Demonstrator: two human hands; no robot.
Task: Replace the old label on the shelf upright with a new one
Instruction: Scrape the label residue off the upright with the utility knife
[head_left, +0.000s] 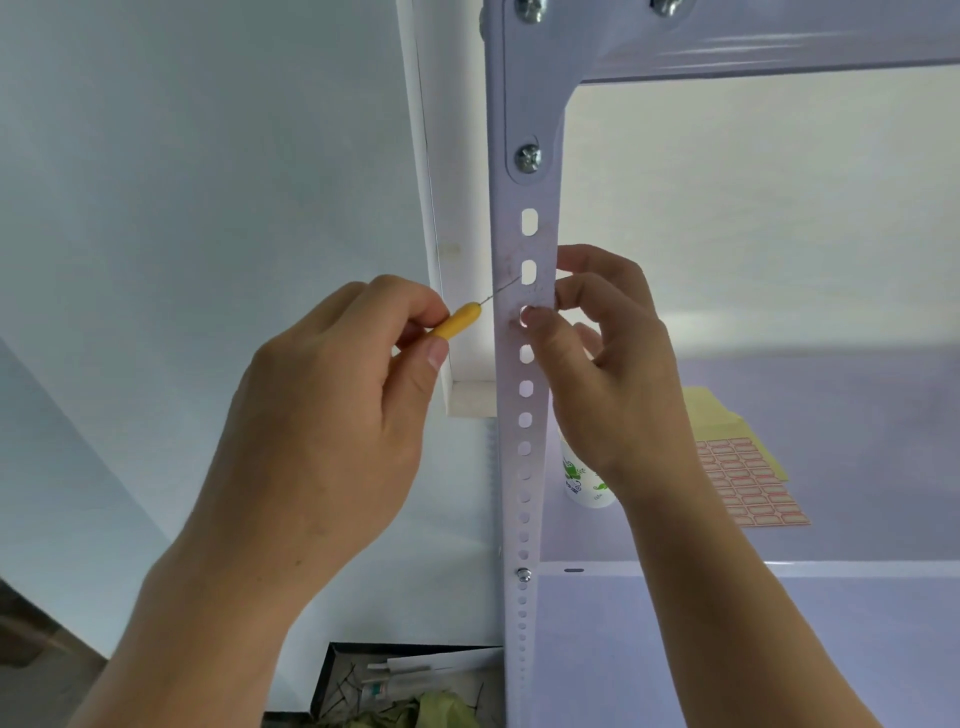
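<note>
Shelf upright (525, 415): white slotted steel post, centre of view, bolted at the top to the shelf frame. Faint reddish smears (511, 270) mark its face beside the second slot down; whether any label paper is left there cannot be told.

Left hand (332, 415) pinches a yellow-handled pick (457, 322) between thumb and curled fingers. The thin needle slants up to the right, tip touching the upright's face at that slot.

Right hand (608, 364) grips the upright from its right edge, thumb tip pressed on the front over the third slot, fingers curled behind the post.

On the shelf board (831, 519), right of the post: a sheet of red-bordered labels (748, 488) lying flat, yellow backing sheets (711, 415) just beyond it, and a paper cup (582, 483) with green print near the post.

Below left: a dark tray (322, 680) holding paper scraps and leaves.
</note>
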